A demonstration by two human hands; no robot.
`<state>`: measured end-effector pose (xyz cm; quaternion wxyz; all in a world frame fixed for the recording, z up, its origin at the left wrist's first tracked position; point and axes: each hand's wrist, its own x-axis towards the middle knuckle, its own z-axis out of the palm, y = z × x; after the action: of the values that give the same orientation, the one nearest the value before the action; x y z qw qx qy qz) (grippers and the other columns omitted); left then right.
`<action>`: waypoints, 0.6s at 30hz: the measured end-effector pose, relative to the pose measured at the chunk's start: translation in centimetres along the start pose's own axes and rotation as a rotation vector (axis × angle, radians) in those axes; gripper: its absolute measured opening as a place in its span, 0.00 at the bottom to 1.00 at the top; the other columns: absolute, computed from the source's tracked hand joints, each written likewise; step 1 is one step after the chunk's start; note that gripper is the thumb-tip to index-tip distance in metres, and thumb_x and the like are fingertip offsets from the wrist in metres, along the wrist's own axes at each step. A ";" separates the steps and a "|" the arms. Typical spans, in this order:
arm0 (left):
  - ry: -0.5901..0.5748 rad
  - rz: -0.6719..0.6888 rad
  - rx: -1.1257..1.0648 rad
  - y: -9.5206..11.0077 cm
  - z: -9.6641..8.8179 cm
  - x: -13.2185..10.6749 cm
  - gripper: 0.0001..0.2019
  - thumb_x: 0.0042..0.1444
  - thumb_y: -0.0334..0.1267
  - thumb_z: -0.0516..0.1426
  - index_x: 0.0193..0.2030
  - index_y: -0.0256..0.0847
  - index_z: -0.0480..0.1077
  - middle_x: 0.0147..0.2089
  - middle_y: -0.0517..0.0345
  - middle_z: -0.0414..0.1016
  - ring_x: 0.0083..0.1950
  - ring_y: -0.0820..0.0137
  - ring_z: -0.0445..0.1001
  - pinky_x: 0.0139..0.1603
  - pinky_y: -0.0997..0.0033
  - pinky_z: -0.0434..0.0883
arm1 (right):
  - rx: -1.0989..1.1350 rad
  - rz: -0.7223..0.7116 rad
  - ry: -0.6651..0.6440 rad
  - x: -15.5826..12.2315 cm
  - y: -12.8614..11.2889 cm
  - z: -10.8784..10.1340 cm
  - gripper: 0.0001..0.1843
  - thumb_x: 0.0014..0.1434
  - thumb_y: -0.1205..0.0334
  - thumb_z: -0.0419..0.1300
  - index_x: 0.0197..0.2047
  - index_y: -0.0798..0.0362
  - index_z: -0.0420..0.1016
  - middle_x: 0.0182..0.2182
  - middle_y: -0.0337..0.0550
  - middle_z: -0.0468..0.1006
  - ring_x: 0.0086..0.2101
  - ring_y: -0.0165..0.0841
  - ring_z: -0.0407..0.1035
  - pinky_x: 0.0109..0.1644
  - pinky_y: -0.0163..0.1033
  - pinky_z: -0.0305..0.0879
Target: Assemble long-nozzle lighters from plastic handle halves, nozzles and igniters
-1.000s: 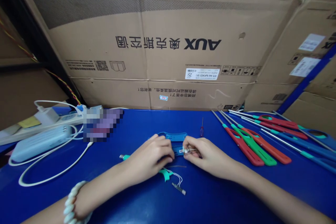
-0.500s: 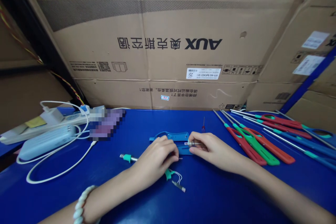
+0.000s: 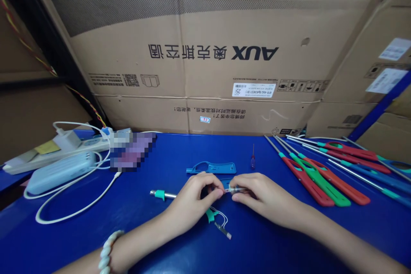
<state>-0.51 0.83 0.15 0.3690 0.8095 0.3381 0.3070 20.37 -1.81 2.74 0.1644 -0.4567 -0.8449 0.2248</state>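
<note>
Left hand (image 3: 192, 199) and right hand (image 3: 258, 192) are both pinched narrowly on the ends of a small clear part (image 3: 233, 189), low over the blue surface (image 3: 276, 248) and just before the blue handle shell (image 3: 212, 167). Apparent step: fitting the part, which calls for fine alignment. A teal-collared rod (image 3: 159, 195) lies to the left.

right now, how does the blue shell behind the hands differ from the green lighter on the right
Colour: the blue shell is blue, the green lighter green. Build: the shell is a bare handle piece with no tube; the lighter carries a long metal tube. Pose: the shell lies crosswise, alone; the lighter lies slanted, among red lighters. Both lie flat on the blue table.
</note>
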 end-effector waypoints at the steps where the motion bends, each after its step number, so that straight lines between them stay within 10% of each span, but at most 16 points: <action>1: 0.007 0.006 0.010 0.1 0.0 0.0 0.06 0.60 0.32 0.55 0.33 0.39 0.73 0.31 0.60 0.72 0.35 0.69 0.69 0.38 0.71 0.64 | -0.003 0.001 -0.001 0.0 0.0 0.0 0.06 0.64 0.63 0.56 0.39 0.52 0.73 0.31 0.39 0.74 0.30 0.31 0.67 0.34 0.33 0.58; 18: 0.017 0.040 0.022 0.0 0.1 -0.1 0.07 0.61 0.32 0.56 0.34 0.41 0.74 0.33 0.60 0.74 0.39 0.67 0.70 0.47 0.67 0.61 | -0.007 -0.007 -0.006 -0.1 -0.1 0.0 0.07 0.65 0.62 0.55 0.40 0.52 0.74 0.32 0.39 0.75 0.31 0.32 0.68 0.36 0.34 0.59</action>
<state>-0.49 0.76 0.07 0.3511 0.8175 0.3281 0.3176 20.36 -1.94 2.80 0.1610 -0.4538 -0.8477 0.2227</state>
